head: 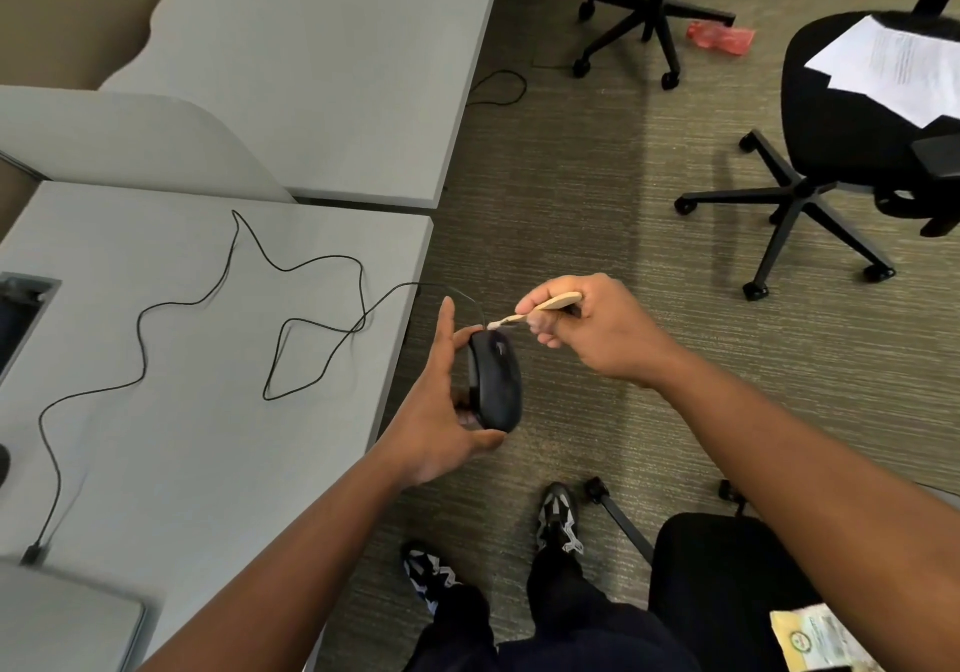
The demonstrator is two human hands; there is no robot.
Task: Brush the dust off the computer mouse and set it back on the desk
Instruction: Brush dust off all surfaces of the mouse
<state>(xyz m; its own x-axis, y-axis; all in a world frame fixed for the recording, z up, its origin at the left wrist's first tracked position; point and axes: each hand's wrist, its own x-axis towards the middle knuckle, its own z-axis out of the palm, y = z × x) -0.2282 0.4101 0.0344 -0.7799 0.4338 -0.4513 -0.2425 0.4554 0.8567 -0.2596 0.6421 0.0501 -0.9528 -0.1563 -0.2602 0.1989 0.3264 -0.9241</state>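
Note:
A black wired computer mouse [496, 383] is held off the desk's right edge, over the carpet, in my left hand [441, 411]. Its thin black cable [218, 297] snakes in loops across the grey desk [156, 437] to a plug at the lower left. My right hand [592, 328] grips a small wooden brush [545, 307]. The pale bristles touch the front end of the mouse, near where the cable enters.
A second grey desk [337, 73] and a curved divider [130, 141] lie beyond. Black office chairs [852, 115] stand on the carpet to the right, one bearing white papers [898, 68]. A red wrapper [719, 37] lies on the floor. My shoes and another chair are below.

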